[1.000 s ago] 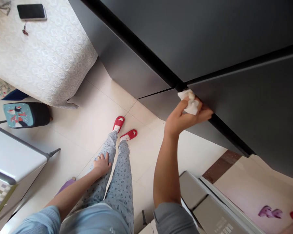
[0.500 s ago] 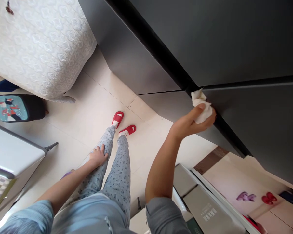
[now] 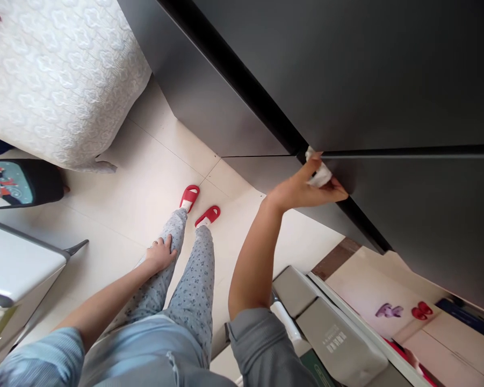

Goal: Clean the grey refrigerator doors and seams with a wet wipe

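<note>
My right hand (image 3: 306, 191) is raised to the front of a dark grey refrigerator, shut on a crumpled white tissue (image 3: 320, 175). The tissue presses against the black seam (image 3: 403, 153) between the upper door (image 3: 346, 75) and the lower door (image 3: 427, 215), and my fingers hide part of it. My left hand (image 3: 159, 254) rests on the thigh of my grey patterned pajama trousers (image 3: 191, 290) and holds nothing. A ring shows on one of its fingers.
Red slippers (image 3: 199, 204) lie below on the cream tile floor (image 3: 121, 215). A white quilted bed cover (image 3: 56, 80) fills the upper left, above a printed stool (image 3: 20, 183). A white appliance (image 3: 20, 269) stands at the lower left, and grey boxes (image 3: 334, 338) stand at the lower right.
My right hand has slid slightly left along the door seam, and more of the tissue is covered by my fingers. The view has shifted a little, while my left hand stays on my thigh.
</note>
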The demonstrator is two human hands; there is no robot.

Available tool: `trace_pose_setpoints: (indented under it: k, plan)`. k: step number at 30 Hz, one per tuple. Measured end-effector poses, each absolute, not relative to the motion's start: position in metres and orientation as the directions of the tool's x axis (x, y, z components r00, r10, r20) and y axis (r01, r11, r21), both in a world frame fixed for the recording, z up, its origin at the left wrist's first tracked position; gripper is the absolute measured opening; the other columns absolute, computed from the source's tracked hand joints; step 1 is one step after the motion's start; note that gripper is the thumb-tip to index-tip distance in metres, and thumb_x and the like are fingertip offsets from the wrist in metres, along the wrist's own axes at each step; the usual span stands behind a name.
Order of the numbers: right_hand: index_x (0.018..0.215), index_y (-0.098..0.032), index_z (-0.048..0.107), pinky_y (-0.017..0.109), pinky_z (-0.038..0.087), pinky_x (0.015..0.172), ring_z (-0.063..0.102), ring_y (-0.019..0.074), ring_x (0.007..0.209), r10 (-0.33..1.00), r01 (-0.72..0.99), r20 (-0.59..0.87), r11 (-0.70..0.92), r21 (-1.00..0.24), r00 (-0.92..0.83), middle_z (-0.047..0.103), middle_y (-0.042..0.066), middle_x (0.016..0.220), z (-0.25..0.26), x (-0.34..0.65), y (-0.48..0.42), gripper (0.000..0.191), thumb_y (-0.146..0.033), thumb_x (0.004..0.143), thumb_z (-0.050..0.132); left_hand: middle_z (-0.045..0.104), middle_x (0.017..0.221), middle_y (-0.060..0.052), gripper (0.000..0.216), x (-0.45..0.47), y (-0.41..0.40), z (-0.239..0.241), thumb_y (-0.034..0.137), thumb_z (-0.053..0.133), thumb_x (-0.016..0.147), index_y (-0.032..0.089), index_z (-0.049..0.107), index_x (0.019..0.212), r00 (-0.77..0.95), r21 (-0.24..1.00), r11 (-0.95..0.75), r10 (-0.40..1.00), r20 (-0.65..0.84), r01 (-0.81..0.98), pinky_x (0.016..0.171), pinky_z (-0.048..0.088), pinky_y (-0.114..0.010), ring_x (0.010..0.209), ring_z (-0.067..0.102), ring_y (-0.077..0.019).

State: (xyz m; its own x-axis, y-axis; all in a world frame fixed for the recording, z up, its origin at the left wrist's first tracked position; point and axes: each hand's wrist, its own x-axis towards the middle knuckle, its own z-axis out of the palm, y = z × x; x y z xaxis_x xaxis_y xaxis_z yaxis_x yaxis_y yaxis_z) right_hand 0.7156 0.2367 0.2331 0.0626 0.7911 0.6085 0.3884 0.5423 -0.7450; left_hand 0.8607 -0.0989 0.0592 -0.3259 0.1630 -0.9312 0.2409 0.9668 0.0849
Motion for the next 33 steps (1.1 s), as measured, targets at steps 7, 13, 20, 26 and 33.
trace_pose_setpoints:
  k: [7, 13, 20, 26, 33]
  plan:
    - [0.106, -0.019, 0.062, 0.049, 0.050, 0.104, 0.059, 0.0219, 0.108, 0.625, 0.510, 0.733, 0.738, -0.442, -0.269, 0.062, 0.010, 0.105, 0.235, 0.746, 0.236, 0.043, -0.052, 0.107, 0.034, 0.046, 0.148, -0.024, 0.074, 0.867, -0.095, 0.056, 0.051, 0.036, 0.102, 0.017, 0.025, 0.167, -0.326, 0.086, 0.978, 0.145, -0.934, 0.188, 0.102, 0.049, -0.054, 0.135, 0.049, -0.0404]
    - [0.123, -0.014, 0.068, 0.051, 0.037, 0.110, 0.054, 0.0303, 0.120, 0.617, 0.578, 0.537, 0.771, -0.267, -0.575, 0.064, 0.020, 0.120, 0.251, 0.764, 0.255, 0.049, -0.032, 0.106, 0.026, 0.045, 0.149, -0.024, 0.074, 0.889, -0.081, 0.056, 0.052, 0.036, 0.102, 0.019, 0.026, 0.167, -0.353, 0.070, 0.985, 0.123, -0.928, 0.159, 0.102, 0.048, -0.054, 0.135, 0.048, -0.0404]
    - [0.124, -0.018, 0.070, 0.054, 0.042, 0.109, 0.063, 0.0292, 0.118, 0.578, 0.532, 0.460, 0.812, -0.239, -0.675, 0.070, 0.014, 0.123, 0.264, 0.766, 0.265, 0.046, -0.034, 0.104, 0.032, 0.047, 0.146, -0.026, 0.073, 0.921, -0.061, 0.055, 0.049, 0.038, 0.102, 0.015, 0.027, 0.166, -0.388, 0.027, 0.992, 0.074, -0.919, 0.126, 0.100, 0.049, -0.054, 0.132, 0.050, -0.0404]
    - [0.116, -0.015, 0.070, 0.054, 0.048, 0.105, 0.065, 0.0274, 0.120, 0.622, 0.522, 0.454, 0.783, -0.338, -0.638, 0.069, 0.015, 0.113, 0.264, 0.753, 0.260, 0.070, -0.063, 0.107, 0.020, 0.046, 0.147, -0.028, 0.074, 0.943, -0.047, 0.051, 0.049, 0.037, 0.103, 0.013, 0.027, 0.166, -0.413, 0.006, 0.993, 0.055, -0.909, 0.119, 0.100, 0.048, -0.055, 0.134, 0.048, -0.0423]
    - [0.105, -0.013, 0.071, 0.050, 0.052, 0.099, 0.068, 0.0267, 0.115, 0.619, 0.522, 0.454, 0.785, -0.334, -0.640, 0.065, 0.012, 0.094, 0.256, 0.767, 0.282, 0.073, -0.055, 0.109, 0.011, 0.046, 0.147, -0.029, 0.074, 0.955, -0.040, 0.045, 0.050, 0.036, 0.103, 0.013, 0.026, 0.167, -0.427, -0.016, 0.993, 0.035, -0.904, 0.116, 0.099, 0.048, -0.054, 0.134, 0.049, -0.0430]
